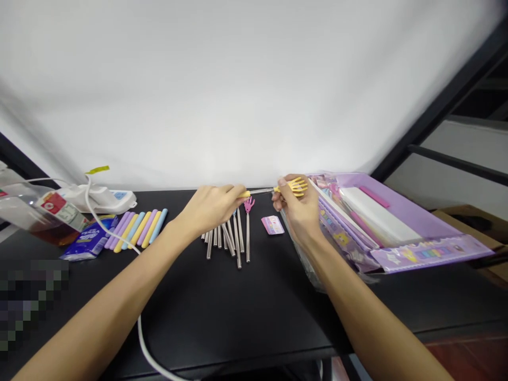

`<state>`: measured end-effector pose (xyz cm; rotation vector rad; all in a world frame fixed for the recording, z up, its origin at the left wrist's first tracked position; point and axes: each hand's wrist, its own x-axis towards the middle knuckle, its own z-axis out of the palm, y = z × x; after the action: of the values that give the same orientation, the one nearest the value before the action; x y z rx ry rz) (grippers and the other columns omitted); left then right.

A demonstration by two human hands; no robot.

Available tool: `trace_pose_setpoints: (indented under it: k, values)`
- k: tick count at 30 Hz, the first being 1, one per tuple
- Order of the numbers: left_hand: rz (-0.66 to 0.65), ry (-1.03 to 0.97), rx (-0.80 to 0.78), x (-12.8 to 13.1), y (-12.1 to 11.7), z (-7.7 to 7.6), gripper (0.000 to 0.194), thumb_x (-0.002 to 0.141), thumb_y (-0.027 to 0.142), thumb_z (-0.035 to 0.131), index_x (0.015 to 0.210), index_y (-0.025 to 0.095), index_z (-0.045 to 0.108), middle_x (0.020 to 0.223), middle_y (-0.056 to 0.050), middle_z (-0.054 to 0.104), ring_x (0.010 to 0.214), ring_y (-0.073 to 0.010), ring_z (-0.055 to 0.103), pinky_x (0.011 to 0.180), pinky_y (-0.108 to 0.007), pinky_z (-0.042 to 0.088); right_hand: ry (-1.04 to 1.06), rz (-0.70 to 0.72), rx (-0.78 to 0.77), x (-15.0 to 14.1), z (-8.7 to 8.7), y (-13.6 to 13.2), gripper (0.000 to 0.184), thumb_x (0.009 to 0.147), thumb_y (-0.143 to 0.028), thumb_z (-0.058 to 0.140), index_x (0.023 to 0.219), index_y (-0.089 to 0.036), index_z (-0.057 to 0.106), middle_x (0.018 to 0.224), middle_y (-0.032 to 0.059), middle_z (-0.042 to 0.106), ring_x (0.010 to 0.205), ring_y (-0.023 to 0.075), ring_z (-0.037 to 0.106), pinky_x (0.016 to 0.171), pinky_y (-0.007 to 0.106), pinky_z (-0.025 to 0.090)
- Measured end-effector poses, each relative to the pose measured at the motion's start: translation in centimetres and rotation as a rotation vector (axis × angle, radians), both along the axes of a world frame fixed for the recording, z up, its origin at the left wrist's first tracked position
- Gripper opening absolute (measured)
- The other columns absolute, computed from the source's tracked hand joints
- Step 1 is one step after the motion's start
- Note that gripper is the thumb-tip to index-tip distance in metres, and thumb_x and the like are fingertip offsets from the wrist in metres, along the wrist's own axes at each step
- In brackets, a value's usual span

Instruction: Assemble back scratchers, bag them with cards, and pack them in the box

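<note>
Between my two hands a back scratcher with a yellow hand-shaped head (297, 187) and a metal rod (260, 191) is stretched out level above the table. My left hand (212, 209) is closed round its yellow grip, and only the grip's end shows past the fingers. My right hand (298, 209) pinches the rod's other end just below the yellow head. Under and beside my left hand lie several metal rods (226, 238). One back scratcher with a pink hand-shaped head (248, 205) lies among them. A small stack of pastel cards (273, 225) rests near my right wrist.
Several pastel grips (137, 230) lie in a row at left, beside a blue packet (92, 238). A power strip (103, 198), a plastic bottle (24, 206) and a white cable (142, 338) are also left. A purple display box (428, 256) with plastic wrap stands at right.
</note>
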<state>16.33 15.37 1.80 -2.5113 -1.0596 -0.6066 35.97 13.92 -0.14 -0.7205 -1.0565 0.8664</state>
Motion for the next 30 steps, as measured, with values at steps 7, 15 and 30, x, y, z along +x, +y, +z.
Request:
trace_pose_setpoints:
  k: [7,15,30]
  values:
    - [-0.154,-0.143,-0.171,-0.5,0.3,0.6,0.026,0.104,0.033,0.045,0.118,0.020,0.063,0.096,-0.004,0.073,0.075,-0.0153,0.066,0.067,-0.026,0.044,0.000,0.262,-0.098,1.2,0.6,-0.4,0.027,0.071,-0.031,0.086,0.086,-0.018,0.067,0.072,-0.0021,0.069,0.062,0.0096,0.063,0.062,0.023,0.050]
    - [-0.124,-0.134,-0.102,0.2,0.2,0.3,0.031,0.105,0.039,0.043,0.114,0.020,0.066,0.093,-0.005,0.075,0.076,-0.0180,0.068,0.064,-0.027,0.045,0.092,0.214,-0.208,0.4,0.1,-0.2,0.034,0.071,-0.044,0.085,0.077,-0.016,0.066,0.063,-0.0014,0.066,0.051,0.0073,0.057,0.049,0.019,0.043]
    - [-0.056,-0.144,-0.295,2.1,-0.7,-0.1,0.028,0.100,0.034,0.050,0.091,0.018,0.072,0.062,-0.002,0.065,0.059,-0.0193,0.062,0.057,-0.031,0.040,-1.383,-0.375,-0.512,11.3,1.3,-2.6,0.022,0.069,-0.019,0.076,0.090,-0.021,0.073,0.077,0.0047,0.079,0.069,0.0233,0.072,0.061,0.031,0.050]
